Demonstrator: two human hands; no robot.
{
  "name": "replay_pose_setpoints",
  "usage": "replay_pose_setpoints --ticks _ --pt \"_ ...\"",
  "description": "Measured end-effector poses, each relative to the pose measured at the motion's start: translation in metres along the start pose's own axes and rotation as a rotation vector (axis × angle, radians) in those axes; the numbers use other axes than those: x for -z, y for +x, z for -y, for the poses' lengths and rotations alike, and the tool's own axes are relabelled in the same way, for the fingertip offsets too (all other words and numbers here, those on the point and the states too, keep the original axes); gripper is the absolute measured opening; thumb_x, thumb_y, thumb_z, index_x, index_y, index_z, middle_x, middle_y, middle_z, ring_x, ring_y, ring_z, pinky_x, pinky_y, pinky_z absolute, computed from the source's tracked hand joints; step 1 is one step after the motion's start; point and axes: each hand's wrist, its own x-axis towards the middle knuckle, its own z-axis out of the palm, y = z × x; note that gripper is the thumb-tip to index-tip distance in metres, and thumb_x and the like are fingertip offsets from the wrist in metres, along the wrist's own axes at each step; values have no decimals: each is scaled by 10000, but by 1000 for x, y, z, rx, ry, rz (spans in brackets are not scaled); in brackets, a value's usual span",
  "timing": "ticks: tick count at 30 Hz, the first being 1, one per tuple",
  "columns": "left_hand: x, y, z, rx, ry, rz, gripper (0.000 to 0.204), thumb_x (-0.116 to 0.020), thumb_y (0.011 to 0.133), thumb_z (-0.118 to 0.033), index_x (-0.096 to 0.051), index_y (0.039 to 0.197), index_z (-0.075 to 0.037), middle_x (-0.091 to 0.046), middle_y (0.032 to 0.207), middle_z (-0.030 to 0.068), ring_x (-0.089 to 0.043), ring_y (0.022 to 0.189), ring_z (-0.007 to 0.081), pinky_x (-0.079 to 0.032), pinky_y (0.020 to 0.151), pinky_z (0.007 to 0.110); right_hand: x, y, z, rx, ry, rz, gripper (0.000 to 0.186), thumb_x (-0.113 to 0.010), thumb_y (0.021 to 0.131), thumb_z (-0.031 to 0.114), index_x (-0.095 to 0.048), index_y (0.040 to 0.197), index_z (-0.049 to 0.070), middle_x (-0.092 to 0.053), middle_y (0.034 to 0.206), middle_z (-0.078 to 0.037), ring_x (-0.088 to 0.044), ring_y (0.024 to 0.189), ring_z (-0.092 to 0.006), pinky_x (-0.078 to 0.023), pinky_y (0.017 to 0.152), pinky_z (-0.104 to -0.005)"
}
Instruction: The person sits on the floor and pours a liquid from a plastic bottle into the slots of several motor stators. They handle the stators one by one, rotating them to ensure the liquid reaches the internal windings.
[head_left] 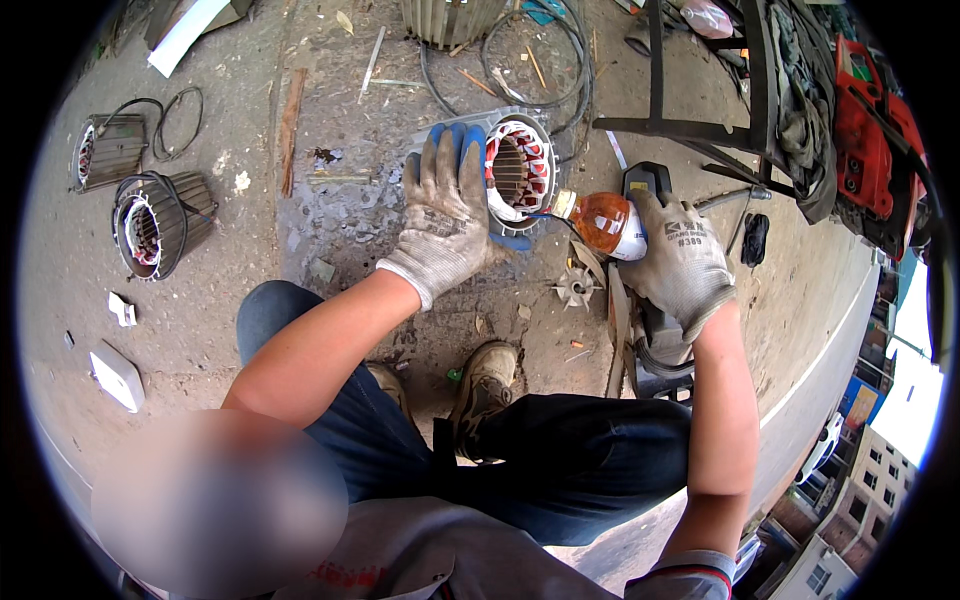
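Note:
In front of me a grey finned motor stator (pixel 548 160) lies on the ground, its open end facing me with white-wrapped, red-trimmed windings showing. My left hand (pixel 437 225), in a grey-white work glove with blue fingertips, grips the stator's left side. My right hand (pixel 682 255), also gloved, is closed round a clear plastic bottle (pixel 603 222) of amber liquid with a pale label. The bottle lies tilted nearly sideways, its neck close to the stator's lower right rim. A dark lead runs from the windings near the bottle neck. Whether any liquid flows out, I cannot make out.
Two more stators (pixel 185 225) with cables lie to the left, and a finned housing (pixel 452 20) stands at the far edge. A small metal fan wheel (pixel 576 288) is near my boots (pixel 487 385). At the right are a dark metal frame (pixel 700 130) and a red machine (pixel 870 150).

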Motion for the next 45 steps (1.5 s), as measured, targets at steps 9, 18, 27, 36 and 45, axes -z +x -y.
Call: replay_pose_setpoints --ticks 9,18,27,36,45 --pt "1 0 0 -2 -20 -4 1444 -890 641 -689 -85 1635 -21 -297 1563 342 -332 1449 563 -275 1146 722 0 3 -1 3 2 13 553 -770 800 247 -633 1308 77 -699 1188 -232 -691 1107 -437 -544 967 -531" --pt "1 1 0 1 -7 -25 1441 -884 637 -692 -93 1634 -16 -303 1558 339 -340 1442 560 -288 1142 711 0 13 3 -33 -25 -48 542 -760 815 233 -631 1314 65 -707 1176 -235 -704 1085 -423 -557 939 -520" --pt "1 1 0 16 -45 14 1444 -895 613 -696 -148 1606 39 -266 1581 367 -274 1482 568 -241 1164 731 3 20 7 -67 -10 -39 552 -769 825 231 -627 1333 68 -693 1205 -233 -686 1144 -407 -539 978 -512" --pt "2 0 1 26 -69 43 1470 -908 585 -710 -178 1593 73 -246 1592 389 -236 1500 582 -215 1179 739 3 22 8 -69 11 -29 660 -770 759 199 -601 1377 39 -712 1142 -293 -676 1120 -466 -533 1003 -510" --pt "0 0 2 26 -47 12 1469 -904 601 -702 -118 1621 5 -276 1578 356 -297 1469 568 -252 1164 724 0 19 7 -40 -42 -28 590 -767 787 217 -619 1334 50 -704 1181 -253 -694 1102 -429 -548 965 -511"
